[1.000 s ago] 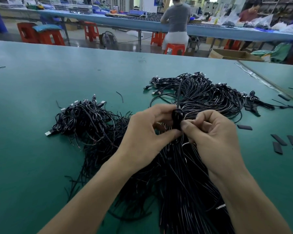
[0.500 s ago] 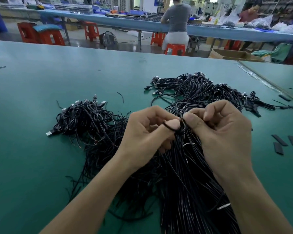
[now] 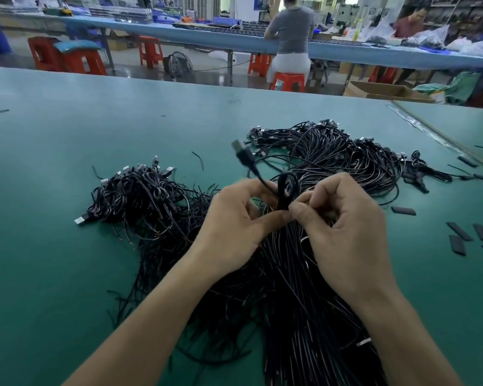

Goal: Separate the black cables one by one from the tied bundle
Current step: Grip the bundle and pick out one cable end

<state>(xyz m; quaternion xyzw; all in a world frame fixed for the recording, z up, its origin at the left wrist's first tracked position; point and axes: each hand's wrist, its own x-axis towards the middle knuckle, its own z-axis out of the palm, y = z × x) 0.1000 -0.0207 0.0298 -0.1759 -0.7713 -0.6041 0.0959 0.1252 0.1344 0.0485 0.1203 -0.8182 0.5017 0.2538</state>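
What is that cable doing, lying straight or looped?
Looped. The cable bends round above the left hand and right hand pinching it.

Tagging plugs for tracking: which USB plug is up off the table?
The blurred plug sticking up above the left hand, on the looped cable that it and the right hand pinch. All others lie in the left pile and far pile.

Light: even, cool and diffuse, given from overhead.
Shadows: only faint, soft ones are thrown on the table (image 3: 53, 190).
Blur: the raised plug (image 3: 239, 151) is smeared by motion.
Edges: the far bench (image 3: 179, 33) is bowed by distortion.
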